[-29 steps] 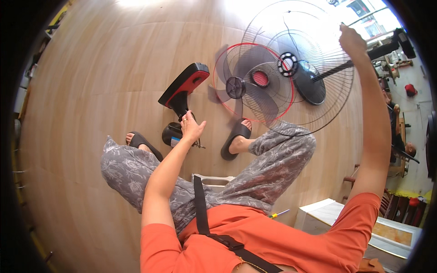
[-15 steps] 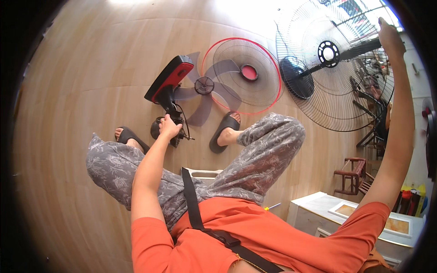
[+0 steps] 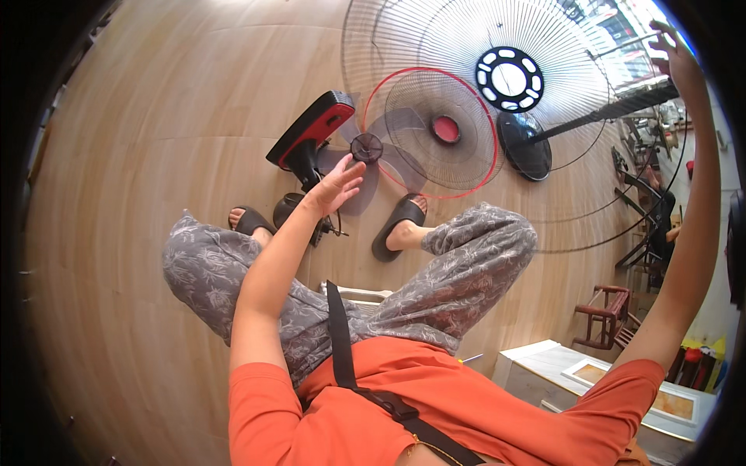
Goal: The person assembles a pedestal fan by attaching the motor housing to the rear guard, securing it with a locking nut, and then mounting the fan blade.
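My left hand (image 3: 337, 185) is raised with spread fingers beside the black-and-red upright fan body (image 3: 311, 130), above its dark rear housing (image 3: 289, 211). Translucent purple blades (image 3: 392, 124) lie beside it, overlapping a red-rimmed grille (image 3: 495, 147). A large wire grille with a black central ring (image 3: 489, 95) stands above them, its edge blurred. At upper right my right hand (image 3: 673, 58) is raised near that grille's edge, fingers apart and apparently holding nothing. A black fan stand (image 3: 524, 163), with a long pole (image 3: 614, 110), shows behind the grille.
My bent legs and sandalled feet (image 3: 408, 221) frame the low work area. A screwdriver (image 3: 471, 359) lies by my right hip. A white cabinet (image 3: 536, 356) and wooden stool (image 3: 598, 314) stand at right, with black chairs (image 3: 653, 217) and a partly hidden co-worker (image 3: 670, 233) beyond.
My left hand has let go of the fan body and risen. My right hand's fingers have opened at the large grille, which has shifted left since half a second ago.
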Available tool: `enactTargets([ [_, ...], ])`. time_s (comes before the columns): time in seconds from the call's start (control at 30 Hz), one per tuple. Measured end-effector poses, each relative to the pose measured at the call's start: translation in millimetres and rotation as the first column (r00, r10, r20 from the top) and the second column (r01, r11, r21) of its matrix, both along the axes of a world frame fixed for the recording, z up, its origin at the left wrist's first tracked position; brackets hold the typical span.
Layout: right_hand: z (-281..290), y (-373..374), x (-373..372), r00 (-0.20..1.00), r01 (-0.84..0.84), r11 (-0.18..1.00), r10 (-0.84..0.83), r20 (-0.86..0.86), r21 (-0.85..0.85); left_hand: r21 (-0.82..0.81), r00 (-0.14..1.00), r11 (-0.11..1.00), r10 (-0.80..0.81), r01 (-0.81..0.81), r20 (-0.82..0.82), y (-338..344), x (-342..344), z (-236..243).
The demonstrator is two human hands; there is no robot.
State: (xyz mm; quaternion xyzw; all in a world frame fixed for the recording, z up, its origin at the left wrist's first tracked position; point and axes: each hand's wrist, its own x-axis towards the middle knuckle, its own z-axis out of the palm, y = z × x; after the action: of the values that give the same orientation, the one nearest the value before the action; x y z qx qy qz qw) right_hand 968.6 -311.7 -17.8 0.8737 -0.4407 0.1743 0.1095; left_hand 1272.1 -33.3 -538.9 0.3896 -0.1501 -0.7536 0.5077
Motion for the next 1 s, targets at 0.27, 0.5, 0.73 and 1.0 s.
enactTargets([
  [0.27,-112.9,28.6,-25.0,0.892,0.206,0.844,-0.37,0.26,0.494,-0.203,0.913,0.965,0.074,-0.168,-0.401,4.3,33.1,87.7],
  [0.5,-318.1,19.9,-56.7,0.627,-0.066,0.573,-0.613,0.48,0.817,-0.224,0.863,0.865,0.485,-0.448,0.144,20.9,67.9,166.7],
  [0.73,-326.6,130.8,66.4,0.409,-0.772,0.182,-0.59,0.696,0.608,-0.661,0.321,0.719,0.691,-0.215,0.647,33.6,11.6,167.3],
  [1.0,-307.7,137.8,51.6,0.168,-0.855,0.231,-0.724,0.669,0.465,-0.535,0.181,0.842,0.517,0.069,0.837,30.5,-83.0,150.7],
])
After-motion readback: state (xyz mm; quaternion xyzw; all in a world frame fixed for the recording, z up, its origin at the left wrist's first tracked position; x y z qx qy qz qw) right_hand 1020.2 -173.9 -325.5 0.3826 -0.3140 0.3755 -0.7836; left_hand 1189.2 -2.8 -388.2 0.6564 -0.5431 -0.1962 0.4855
